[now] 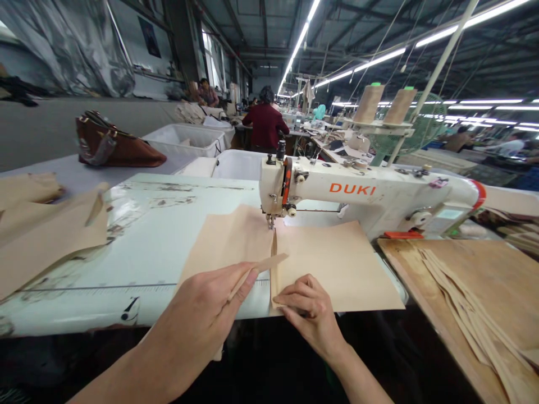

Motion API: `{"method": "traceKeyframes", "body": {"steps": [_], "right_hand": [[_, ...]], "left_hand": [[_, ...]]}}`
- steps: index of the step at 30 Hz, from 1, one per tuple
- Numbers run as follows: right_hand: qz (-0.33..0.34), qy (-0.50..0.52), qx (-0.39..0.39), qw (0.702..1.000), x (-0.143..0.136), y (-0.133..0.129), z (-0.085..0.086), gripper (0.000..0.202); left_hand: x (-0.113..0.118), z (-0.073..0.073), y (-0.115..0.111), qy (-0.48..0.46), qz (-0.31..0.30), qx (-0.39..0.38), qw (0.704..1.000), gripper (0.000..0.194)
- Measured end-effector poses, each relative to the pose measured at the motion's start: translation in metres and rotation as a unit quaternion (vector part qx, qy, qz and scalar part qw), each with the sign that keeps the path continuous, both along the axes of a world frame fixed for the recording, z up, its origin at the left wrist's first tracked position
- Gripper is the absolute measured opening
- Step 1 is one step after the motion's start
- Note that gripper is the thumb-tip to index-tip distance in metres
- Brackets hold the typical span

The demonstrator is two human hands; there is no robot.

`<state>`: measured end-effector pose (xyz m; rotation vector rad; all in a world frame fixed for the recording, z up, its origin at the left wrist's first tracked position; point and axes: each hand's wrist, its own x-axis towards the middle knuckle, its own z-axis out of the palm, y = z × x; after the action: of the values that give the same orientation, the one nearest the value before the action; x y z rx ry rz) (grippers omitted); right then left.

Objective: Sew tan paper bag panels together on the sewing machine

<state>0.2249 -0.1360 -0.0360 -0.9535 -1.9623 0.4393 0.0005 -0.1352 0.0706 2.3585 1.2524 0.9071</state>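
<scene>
A white sewing machine stands in front of me. Under its presser foot lie two tan material panels, a left panel and a right panel, meeting at a folded seam. My left hand is closed on a narrow tan strip, pinched between thumb and fingers, its free end pointing right across the seam. My right hand pinches the near end of the seam edge at the table's front, fingers pressed together. The left panel's near part is hidden behind my left hand.
Several tan strips lie on a wooden board at the right. More tan pieces rest at the left, near a brown bag. White bins and thread cones stand behind. A person in dark red sits farther back.
</scene>
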Motion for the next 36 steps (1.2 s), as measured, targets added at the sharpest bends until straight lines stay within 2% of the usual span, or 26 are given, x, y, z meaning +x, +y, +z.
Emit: {"method": "traceKeyframes", "body": {"steps": [4, 7, 10, 12, 15, 17, 22, 25, 28, 30, 33, 36], "right_hand": [[-0.006, -0.015, 0.004, 1.000, -0.001, 0.000, -0.002, 0.015], [-0.006, -0.044, 0.016, 0.999, -0.001, -0.001, -0.003, 0.013], [-0.011, -0.079, 0.042, 0.996, 0.002, -0.006, -0.006, 0.012], [-0.012, -0.096, 0.072, 0.993, 0.004, -0.010, -0.009, 0.022], [-0.015, -0.120, 0.105, 0.987, 0.008, -0.014, -0.016, 0.031], [-0.019, -0.126, 0.111, 0.986, 0.009, -0.014, -0.020, 0.032], [-0.022, -0.128, 0.111, 0.985, 0.009, -0.014, -0.026, 0.031], [-0.022, -0.119, 0.112, 0.986, 0.009, -0.014, -0.026, 0.030], [-0.022, -0.116, 0.112, 0.987, 0.009, -0.014, -0.027, 0.030], [-0.022, -0.120, 0.112, 0.986, 0.008, -0.014, -0.026, 0.029], [-0.019, -0.115, 0.109, 0.987, 0.006, -0.016, -0.019, 0.024], [-0.013, -0.077, 0.072, 0.994, 0.007, -0.020, -0.006, 0.023]], "left_hand": [[0.000, -0.005, -0.002, 0.018, -0.035, 0.012, 0.999, 0.034], [0.000, -0.016, -0.007, 0.048, -0.054, 0.077, 0.994, 0.031], [0.001, -0.039, -0.015, 0.111, -0.076, 0.192, 0.972, 0.037], [0.001, -0.060, -0.020, 0.155, -0.087, 0.251, 0.952, 0.043], [0.000, -0.086, -0.021, 0.203, -0.102, 0.294, 0.929, 0.043], [0.000, -0.095, -0.019, 0.225, -0.115, 0.302, 0.919, 0.042], [0.001, -0.099, -0.016, 0.228, -0.113, 0.308, 0.917, 0.043], [0.003, -0.099, -0.017, 0.230, -0.110, 0.293, 0.922, 0.045], [0.005, -0.099, -0.017, 0.251, -0.136, 0.276, 0.918, 0.041], [0.007, -0.101, -0.017, 0.239, -0.122, 0.269, 0.925, 0.040], [0.008, -0.103, -0.017, 0.226, -0.101, 0.268, 0.931, 0.041], [0.006, -0.101, -0.014, 0.255, -0.118, 0.288, 0.916, 0.034]]}}
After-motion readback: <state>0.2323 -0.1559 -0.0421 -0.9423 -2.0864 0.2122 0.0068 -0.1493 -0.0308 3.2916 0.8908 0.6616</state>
